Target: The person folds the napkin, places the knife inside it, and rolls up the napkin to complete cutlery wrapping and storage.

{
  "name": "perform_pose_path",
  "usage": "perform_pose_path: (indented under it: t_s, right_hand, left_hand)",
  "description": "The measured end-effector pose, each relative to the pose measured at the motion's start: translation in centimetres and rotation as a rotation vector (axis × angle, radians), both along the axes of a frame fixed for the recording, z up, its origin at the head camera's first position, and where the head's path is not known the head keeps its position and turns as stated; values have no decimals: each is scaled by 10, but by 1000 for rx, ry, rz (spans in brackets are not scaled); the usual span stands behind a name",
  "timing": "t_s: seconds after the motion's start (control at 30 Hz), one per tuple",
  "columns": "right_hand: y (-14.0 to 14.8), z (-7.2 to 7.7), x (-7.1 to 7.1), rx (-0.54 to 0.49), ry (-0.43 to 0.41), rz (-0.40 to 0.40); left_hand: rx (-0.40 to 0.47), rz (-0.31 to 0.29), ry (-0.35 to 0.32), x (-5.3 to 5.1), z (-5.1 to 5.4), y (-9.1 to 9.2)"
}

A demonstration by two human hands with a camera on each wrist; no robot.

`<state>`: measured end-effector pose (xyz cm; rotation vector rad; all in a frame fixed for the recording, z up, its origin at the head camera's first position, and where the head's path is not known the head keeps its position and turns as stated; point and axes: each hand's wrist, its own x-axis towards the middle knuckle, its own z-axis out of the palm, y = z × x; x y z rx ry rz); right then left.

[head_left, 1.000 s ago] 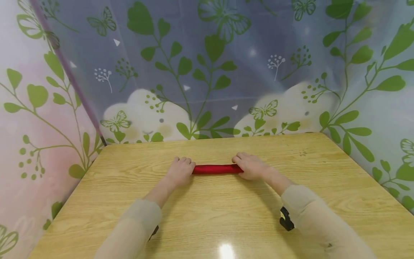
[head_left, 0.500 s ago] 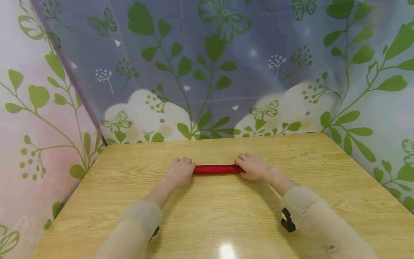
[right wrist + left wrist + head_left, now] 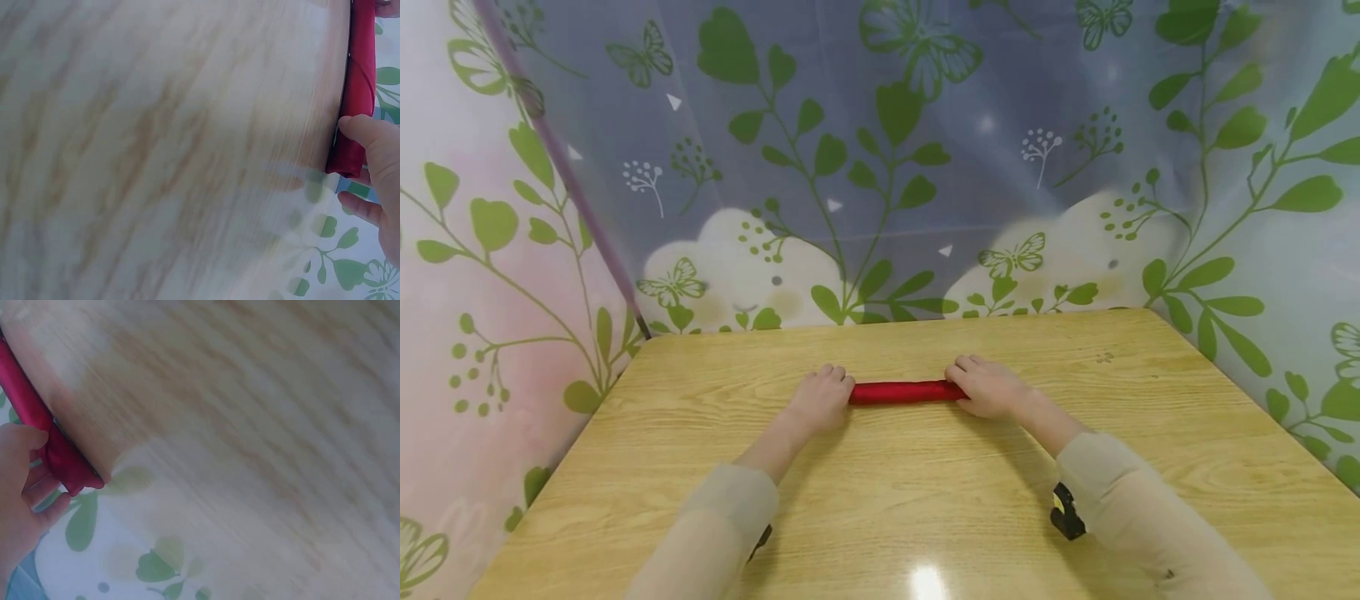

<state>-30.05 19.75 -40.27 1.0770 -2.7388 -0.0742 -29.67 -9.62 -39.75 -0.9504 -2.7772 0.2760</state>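
Observation:
A rolled-up red cloth (image 3: 904, 392) with a satiny sheen lies crosswise on the wooden table, toward its far side. My left hand (image 3: 822, 398) grips the left end of the roll. In the left wrist view the thumb of that hand (image 3: 17, 481) presses on the near face of the cloth (image 3: 65, 456), with fingers behind it. At the opposite end my right hand (image 3: 988, 387) holds the roll. The right wrist view has the thumb of this hand (image 3: 382, 162) over the cloth (image 3: 357, 81), whose end sticks out past the thumb. My palms hide the ends in the head view.
The wood-grain table (image 3: 902, 500) reaches back to a printed curtain (image 3: 895, 167) with leaves and butterflies. Similar side curtains flank it. A black device (image 3: 1066, 512) sits under the right forearm. Light glares off the table's near part.
Both hands keep their hold at the two ends of the roll. Hands and cloth have shifted very slightly right in the picture, along with a slight shift of the whole view.

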Motion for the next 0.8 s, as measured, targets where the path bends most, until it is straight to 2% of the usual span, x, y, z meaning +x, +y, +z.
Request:
perform_pose_path:
  t_s: [0.33,0.47,0.63,0.8]
  right_hand:
    - [3,1,-1,-21,-9,-17]
    - [3,2,0,-26,-20,-24]
    - [5,7,2,-85,-72,-88]
    - [10,18,4,-158,-112,-189]
  left_hand:
    - [25,-27,43,0,-1,-3]
    - [44,-14,57,0,-2,-4]
    - [82,69,44,-1,-1,-6]
    - [187,192,2,-5,11,-14]
